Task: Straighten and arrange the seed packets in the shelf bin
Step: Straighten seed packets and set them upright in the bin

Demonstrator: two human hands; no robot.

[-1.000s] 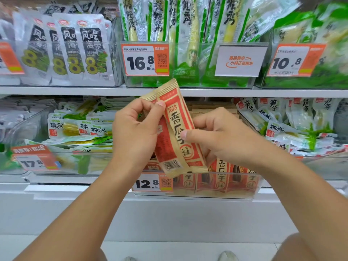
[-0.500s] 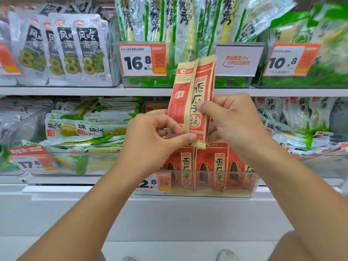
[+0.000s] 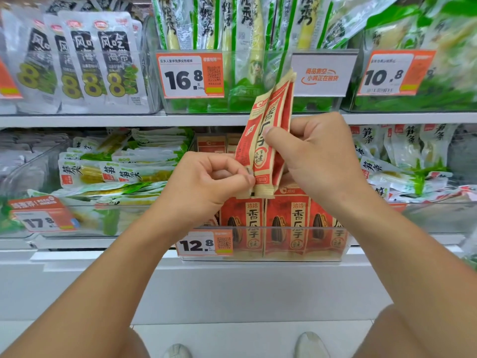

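Nearest the camera, two bare forearms reach up from the lower corners, with the toes of two pale shoes (image 3: 311, 343) on the floor between them. The left hand (image 3: 206, 186) has its fingers curled, thumb and forefinger pinching the bottom edge of a red and tan sunflower seed packet (image 3: 265, 140). The right hand (image 3: 318, 157) grips the same packet at its middle, thumb across the printed front, fingers behind. What it holds looks like two packets pressed together, though I cannot tell for sure. The packet stands nearly upright, leaning a little to the right, its top reaching in front of the upper shelf edge (image 3: 77, 120).

Just behind and below the hands sits the clear shelf bin (image 3: 265, 255), where more seed packets (image 3: 289, 223) stand upright in a row facing out. An orange price tag (image 3: 204, 244) reading 12.8 is clipped to the bin's front left.

Left of it, another bin holds green bamboo shoot packs (image 3: 116, 174) lying flat. On the upper shelf stand white kelp snack bags (image 3: 85, 60) and tall green packs (image 3: 232, 34).
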